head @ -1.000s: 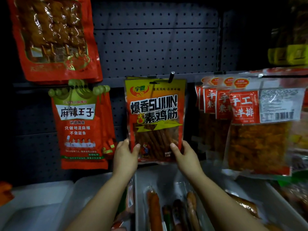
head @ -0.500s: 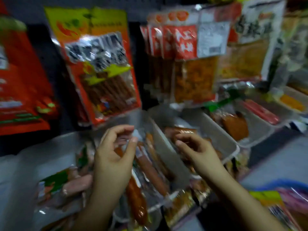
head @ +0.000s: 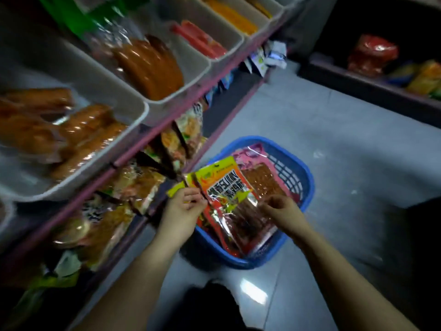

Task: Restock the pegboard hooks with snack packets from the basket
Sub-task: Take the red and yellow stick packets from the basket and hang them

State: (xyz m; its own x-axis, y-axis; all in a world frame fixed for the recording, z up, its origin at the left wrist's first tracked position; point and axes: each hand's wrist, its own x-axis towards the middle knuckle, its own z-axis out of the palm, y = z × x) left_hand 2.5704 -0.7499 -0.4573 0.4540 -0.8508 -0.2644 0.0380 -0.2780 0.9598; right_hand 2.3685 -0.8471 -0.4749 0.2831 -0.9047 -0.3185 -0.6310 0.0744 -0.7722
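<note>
A blue plastic basket (head: pixel 301 168) sits on the grey floor below the shelves. It holds yellow-and-orange snack packets (head: pixel 226 185) with black lettering and a pink packet (head: pixel 260 163) behind them. My left hand (head: pixel 183 206) pinches the upper left edge of a yellow-and-orange packet at the basket's near-left rim. My right hand (head: pixel 284 210) hovers over the clear lower part of the top packet with fingers curled; whether it grips the packet is unclear. The pegboard is out of view.
Grey trays (head: pixel 133 120) of orange sausages and red sticks line the pink-edged shelf (head: pixel 167 125) on the left. Bagged snacks (head: pixel 133 185) crowd the lower shelf. Another dark shelf with red and yellow bags (head: pixel 374 53) stands at the far right across the grey floor.
My view swung down from the pegboard to the floor basket. Both hands left the hung packet and dropped to the basket, where my left hand took hold of a packet's edge.
</note>
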